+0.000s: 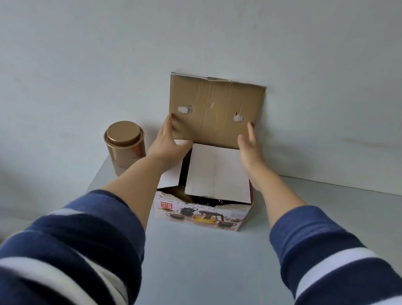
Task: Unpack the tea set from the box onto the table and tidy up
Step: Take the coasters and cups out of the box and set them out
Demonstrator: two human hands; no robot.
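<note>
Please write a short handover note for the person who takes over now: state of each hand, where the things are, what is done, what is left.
Left hand: fingers on the left edge of the raised brown lid flap, seemingly holding it.
Right hand: open, at the flap's right edge; contact is not clear.
The box stands on the table against the wall. White inner flaps cover most of the opening. A gold tin stands left of the box.
Done: lid flap lifted.
Left: open the inner flaps, take out the tea set (none visible on the table yet), tidy up.
</note>
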